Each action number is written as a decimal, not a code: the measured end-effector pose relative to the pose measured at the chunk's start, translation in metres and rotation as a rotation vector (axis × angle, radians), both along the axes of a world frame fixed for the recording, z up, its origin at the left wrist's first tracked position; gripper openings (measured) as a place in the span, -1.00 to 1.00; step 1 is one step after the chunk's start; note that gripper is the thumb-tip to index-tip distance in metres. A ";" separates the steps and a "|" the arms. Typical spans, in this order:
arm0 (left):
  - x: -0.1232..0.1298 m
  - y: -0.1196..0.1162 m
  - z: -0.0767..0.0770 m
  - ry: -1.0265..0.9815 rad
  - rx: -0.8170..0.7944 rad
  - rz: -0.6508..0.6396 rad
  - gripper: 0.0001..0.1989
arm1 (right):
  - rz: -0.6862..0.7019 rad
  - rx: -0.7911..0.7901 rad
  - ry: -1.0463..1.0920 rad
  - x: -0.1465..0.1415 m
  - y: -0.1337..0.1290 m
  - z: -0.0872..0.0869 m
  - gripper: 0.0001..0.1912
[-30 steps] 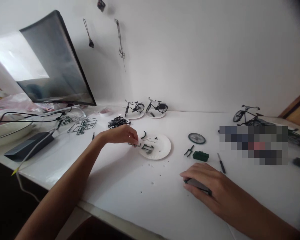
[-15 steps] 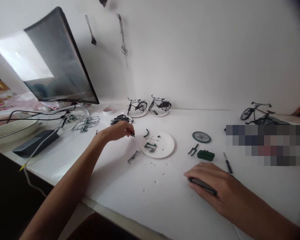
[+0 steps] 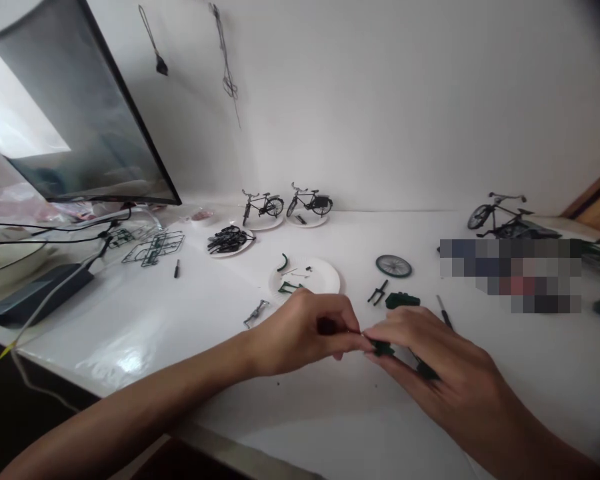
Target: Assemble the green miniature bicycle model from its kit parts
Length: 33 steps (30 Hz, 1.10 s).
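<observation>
Over the front of the white table, my left hand (image 3: pixel 305 330) and my right hand (image 3: pixel 430 347) meet at the fingertips. Between them shows a small dark green part (image 3: pixel 381 347), which my left thumb and finger pinch at its left end. A dark hand tool (image 3: pixel 427 371) lies in my right hand, mostly covered by the fingers, so its kind is unclear. Behind my left hand a white paper plate (image 3: pixel 325 273) holds small parts, among them a green frame-like piece (image 3: pixel 289 287). A grey metal-coloured part (image 3: pixel 256 313) lies left of the plate.
Behind my right hand are a green box-like part (image 3: pixel 403 300), a dark fork (image 3: pixel 379 293), a toy wheel (image 3: pixel 393 266) and a screwdriver (image 3: pixel 445 313). Model bicycles (image 3: pixel 310 201) stand along the wall. At left are part frames (image 3: pixel 155 249), another screwdriver (image 3: pixel 177 269) and a monitor (image 3: pixel 85 100).
My left hand has come from beside the plate to the right, bringing the small green part to my right hand. The view has shifted slightly to the right.
</observation>
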<state>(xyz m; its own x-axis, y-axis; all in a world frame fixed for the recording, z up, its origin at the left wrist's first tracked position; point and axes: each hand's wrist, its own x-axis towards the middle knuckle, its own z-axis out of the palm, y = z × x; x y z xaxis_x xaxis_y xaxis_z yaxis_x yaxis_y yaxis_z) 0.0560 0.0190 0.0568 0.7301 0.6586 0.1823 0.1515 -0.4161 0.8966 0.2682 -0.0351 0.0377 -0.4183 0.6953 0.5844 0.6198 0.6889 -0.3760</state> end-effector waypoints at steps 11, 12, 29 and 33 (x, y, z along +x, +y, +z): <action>-0.077 0.105 -0.009 0.499 0.586 0.486 -0.77 | -0.136 -0.060 0.124 0.001 -0.008 0.002 -0.87; -0.082 0.111 -0.012 0.533 0.590 0.479 -0.77 | -0.133 -0.070 0.125 0.001 -0.008 0.002 -0.85; -0.061 0.089 -0.014 0.407 0.751 0.358 -0.76 | -0.161 -0.182 0.160 0.000 -0.003 0.007 -0.90; -0.035 0.056 -0.007 0.222 0.698 0.238 -0.83 | -0.220 -0.205 0.191 0.005 -0.002 0.009 -0.91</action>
